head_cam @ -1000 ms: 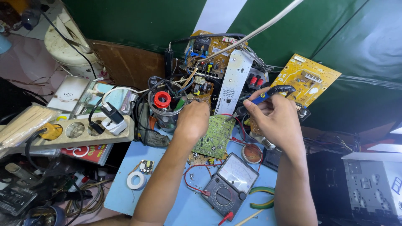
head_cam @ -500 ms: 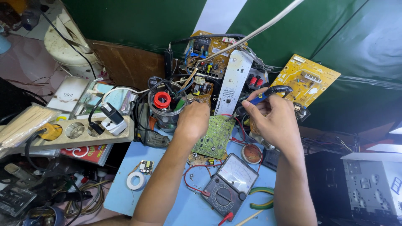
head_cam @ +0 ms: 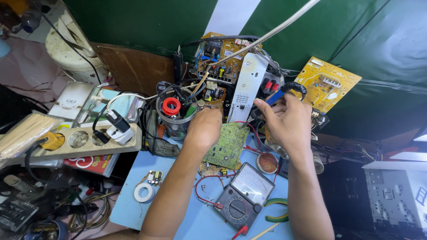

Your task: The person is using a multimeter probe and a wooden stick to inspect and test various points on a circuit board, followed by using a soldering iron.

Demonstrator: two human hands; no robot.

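Note:
My left hand (head_cam: 205, 126) rests on the upper left edge of a green circuit board (head_cam: 226, 146) lying on the blue work surface (head_cam: 133, 195), fingers curled over it. My right hand (head_cam: 286, 119) grips a blue-handled soldering iron (head_cam: 272, 98), its tip pointing down-left toward the board's upper right corner. A black cable loops from the iron's handle above my fingers.
An analog multimeter (head_cam: 244, 196) with red leads lies in front of the board. A clear jar with tools (head_cam: 173, 118), yellow circuit boards (head_cam: 327, 84), a white remote (head_cam: 246, 87), a round tin (head_cam: 267, 162), a power strip (head_cam: 82, 140) and a tape roll (head_cam: 144, 193) surround the work spot.
My right hand has lifted slightly and brought the soldering iron's tip closer to the green board. My left hand has stayed on the board.

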